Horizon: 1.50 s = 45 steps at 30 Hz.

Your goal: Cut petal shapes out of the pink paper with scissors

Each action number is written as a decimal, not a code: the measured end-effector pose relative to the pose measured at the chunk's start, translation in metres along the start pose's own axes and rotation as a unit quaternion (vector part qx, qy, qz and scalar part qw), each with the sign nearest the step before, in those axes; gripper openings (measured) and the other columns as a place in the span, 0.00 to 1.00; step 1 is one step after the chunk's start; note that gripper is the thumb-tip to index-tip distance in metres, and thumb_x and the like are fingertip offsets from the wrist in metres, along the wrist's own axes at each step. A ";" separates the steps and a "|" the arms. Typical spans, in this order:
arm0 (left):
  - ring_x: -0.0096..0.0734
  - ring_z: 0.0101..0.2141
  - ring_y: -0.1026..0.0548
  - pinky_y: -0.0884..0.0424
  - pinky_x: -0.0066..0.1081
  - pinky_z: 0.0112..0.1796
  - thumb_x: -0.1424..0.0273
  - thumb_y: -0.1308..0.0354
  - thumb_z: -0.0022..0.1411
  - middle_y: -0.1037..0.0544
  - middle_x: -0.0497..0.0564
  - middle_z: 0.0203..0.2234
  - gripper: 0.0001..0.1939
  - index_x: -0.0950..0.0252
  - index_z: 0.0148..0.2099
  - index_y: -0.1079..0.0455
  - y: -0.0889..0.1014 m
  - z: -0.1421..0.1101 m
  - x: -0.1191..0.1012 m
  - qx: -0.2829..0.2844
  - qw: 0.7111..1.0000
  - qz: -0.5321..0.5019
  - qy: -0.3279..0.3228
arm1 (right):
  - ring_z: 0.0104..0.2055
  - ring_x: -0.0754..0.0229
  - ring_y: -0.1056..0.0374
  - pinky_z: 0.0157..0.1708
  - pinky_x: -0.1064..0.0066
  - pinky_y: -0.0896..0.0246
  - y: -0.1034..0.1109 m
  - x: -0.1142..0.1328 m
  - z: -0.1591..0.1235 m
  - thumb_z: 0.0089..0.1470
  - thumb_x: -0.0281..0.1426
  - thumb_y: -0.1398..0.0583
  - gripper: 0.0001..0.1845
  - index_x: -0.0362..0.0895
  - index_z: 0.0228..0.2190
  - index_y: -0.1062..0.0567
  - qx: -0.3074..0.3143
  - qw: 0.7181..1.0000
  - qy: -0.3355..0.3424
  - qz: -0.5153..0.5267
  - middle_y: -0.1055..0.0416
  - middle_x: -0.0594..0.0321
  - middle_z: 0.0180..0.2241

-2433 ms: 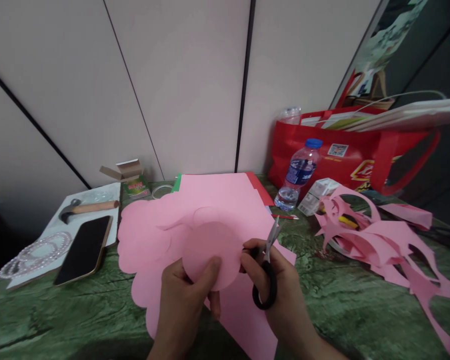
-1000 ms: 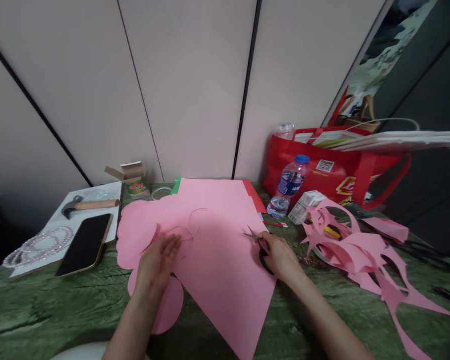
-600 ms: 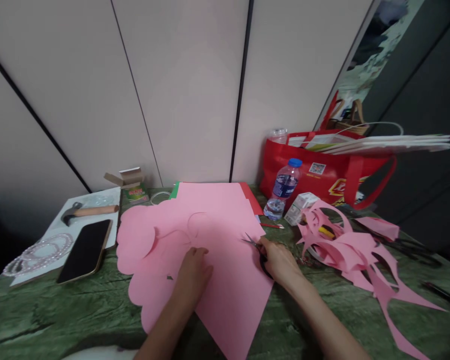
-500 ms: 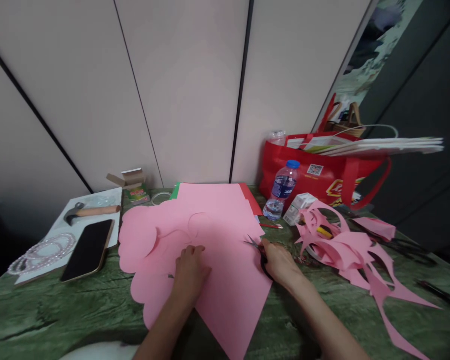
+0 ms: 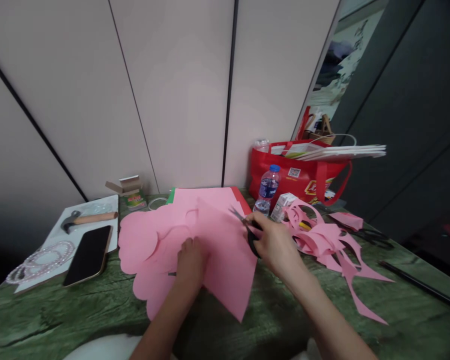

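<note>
My right hand (image 5: 273,242) is closed around the black handles of a pair of scissors (image 5: 252,241). Their blades point up and left, parted a little, beside the right edge of a pink paper sheet (image 5: 225,250). That sheet is tilted up off the table. My left hand (image 5: 192,260) has its fingers curled at the sheet's left edge, gripping it; the fingertips are partly hidden. Under and left of this hand lie pink scalloped paper cutouts (image 5: 137,237), overlapping one another. More pink sheets (image 5: 213,194) lie behind, over green and red paper.
At left are a phone (image 5: 88,256), a hammer (image 5: 93,218), a beaded string (image 5: 47,260) and a small open box (image 5: 135,195). On the right stand a water bottle (image 5: 268,189) and a red bag (image 5: 300,175), with pink paper scraps (image 5: 326,240) in front. A dark rod (image 5: 420,282) lies far right.
The pink sheet has been raised and tilted by my left hand. My right hand has lifted with the scissors, moving slightly up and left. The camera view has turned a little right.
</note>
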<state>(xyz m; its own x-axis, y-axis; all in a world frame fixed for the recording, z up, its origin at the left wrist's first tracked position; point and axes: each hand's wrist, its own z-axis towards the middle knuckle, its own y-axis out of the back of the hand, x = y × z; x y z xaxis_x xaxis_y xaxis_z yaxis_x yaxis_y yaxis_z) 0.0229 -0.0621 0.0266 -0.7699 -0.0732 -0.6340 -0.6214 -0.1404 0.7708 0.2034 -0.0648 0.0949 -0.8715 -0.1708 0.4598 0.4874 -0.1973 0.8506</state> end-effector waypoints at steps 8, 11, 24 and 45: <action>0.48 0.50 0.34 0.35 0.42 0.46 0.53 0.49 0.55 0.36 0.70 0.51 0.37 0.74 0.58 0.49 0.032 0.011 0.009 -0.087 0.904 -0.397 0.133 | 0.16 0.69 0.49 0.16 0.76 0.55 0.033 0.008 0.024 0.38 0.33 0.35 0.16 0.44 0.30 0.32 -0.231 0.854 -0.009 0.465 0.39 0.72 0.18; 0.45 0.38 0.25 0.29 0.40 0.37 0.50 0.55 0.57 0.23 0.63 0.37 0.28 0.69 0.44 0.32 0.038 0.009 0.008 0.010 0.838 -0.524 0.152 | 0.16 0.69 0.49 0.16 0.76 0.54 0.016 0.002 0.036 0.36 0.37 0.34 0.18 0.45 0.30 0.34 -0.212 0.841 -0.033 0.496 0.41 0.74 0.18; 0.28 0.19 0.28 0.31 0.28 0.22 0.83 0.46 0.47 0.26 0.50 0.18 0.06 0.68 0.27 0.35 0.042 0.018 0.023 0.009 0.774 -0.586 0.240 | 0.31 0.58 0.32 0.31 0.71 0.39 -0.072 -0.047 0.033 0.41 0.30 0.41 0.12 0.41 0.32 0.32 -0.081 0.948 -0.001 0.308 0.29 0.61 0.29; 0.23 0.17 0.46 0.52 0.25 0.18 0.72 0.46 0.40 0.46 0.38 0.14 0.11 0.60 0.20 0.48 0.029 0.015 0.040 -0.125 0.942 -0.298 0.090 | 0.43 0.54 0.33 0.40 0.58 0.35 -0.117 -0.073 0.050 0.57 0.32 0.44 0.15 0.40 0.46 0.33 -0.009 0.987 -0.139 -0.086 0.33 0.56 0.46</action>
<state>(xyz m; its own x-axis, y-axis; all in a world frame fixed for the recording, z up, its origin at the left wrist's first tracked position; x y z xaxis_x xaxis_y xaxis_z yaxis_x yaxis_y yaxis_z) -0.0282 -0.0540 0.0247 -0.2445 -0.0718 -0.9670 -0.8641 -0.4362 0.2509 0.2072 0.0189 -0.0251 -0.9214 0.1365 0.3639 0.3306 -0.2173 0.9184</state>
